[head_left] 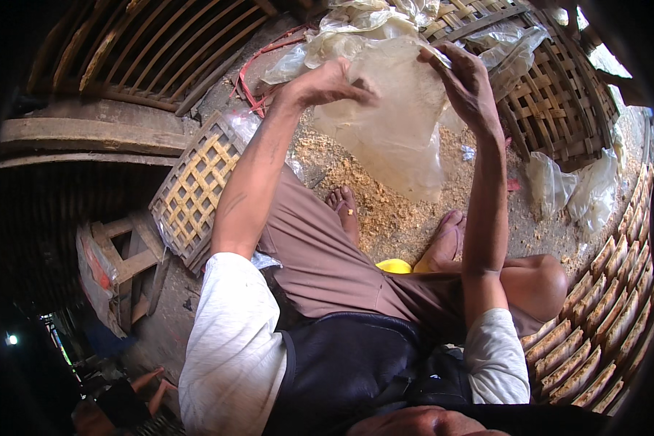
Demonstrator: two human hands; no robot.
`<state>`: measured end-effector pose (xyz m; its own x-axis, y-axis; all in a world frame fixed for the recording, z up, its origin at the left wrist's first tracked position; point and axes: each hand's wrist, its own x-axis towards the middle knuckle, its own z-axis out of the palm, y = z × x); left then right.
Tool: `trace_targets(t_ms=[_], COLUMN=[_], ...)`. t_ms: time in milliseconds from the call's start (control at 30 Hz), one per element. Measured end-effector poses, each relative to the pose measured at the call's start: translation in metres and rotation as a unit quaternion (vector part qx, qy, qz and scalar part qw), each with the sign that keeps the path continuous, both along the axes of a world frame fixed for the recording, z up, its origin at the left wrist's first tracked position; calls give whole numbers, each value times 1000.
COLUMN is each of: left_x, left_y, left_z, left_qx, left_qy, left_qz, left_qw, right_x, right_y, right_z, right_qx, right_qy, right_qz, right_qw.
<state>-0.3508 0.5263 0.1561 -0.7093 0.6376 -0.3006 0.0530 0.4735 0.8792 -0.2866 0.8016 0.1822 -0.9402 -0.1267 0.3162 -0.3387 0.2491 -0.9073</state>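
Observation:
A large cloudy, see-through plastic bag [396, 123] hangs spread out in front of me, above the crumb-strewn ground. My right hand [466, 81] pinches its upper right edge, where the plastic folds over at the fingertips. At the bag's left side is my left hand [334, 83], its fingers smeared by motion; whether they grip the plastic I cannot tell. Behind the bag lies a pile of crumpled plastic bags [374, 20]. Light brown crumbs [374, 203] cover the ground between my sandalled feet.
A woven bamboo basket [552, 102] lies at the far right, with loose plastic [552, 185] beside it. Rows of brown slabs [596, 327] stand at right. On the left are a lattice panel [196, 182], a wooden stool [123, 261] and a slatted rack [160, 51]. Something yellow [394, 266] shows beside my leg.

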Motion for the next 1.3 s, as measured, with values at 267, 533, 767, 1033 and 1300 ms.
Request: trace_targets(t_ms=[267,533,767,1033,1300], left_x=[-2,0,5,12,7], left_y=[-17,-12,-12,2,-24], left_z=[13,21,42,42,53], left_qx=[-212,-230,83,100,174], left_qy=[75,111,52,24,8], left_qz=[25,-4,35,-55,55], left_qw=[974,967,995,993,983], right_x=[-2,-3,-5,15,7], right_y=[16,23,57,-50,-30], right_z=[7,7,2,1,10], right_qx=[-39,-61,274,354,164], right_qy=[10,41,117,224,170], right_qz=[-65,-119,-347,-90,-111], right_qw=[997,990,889,903,965])
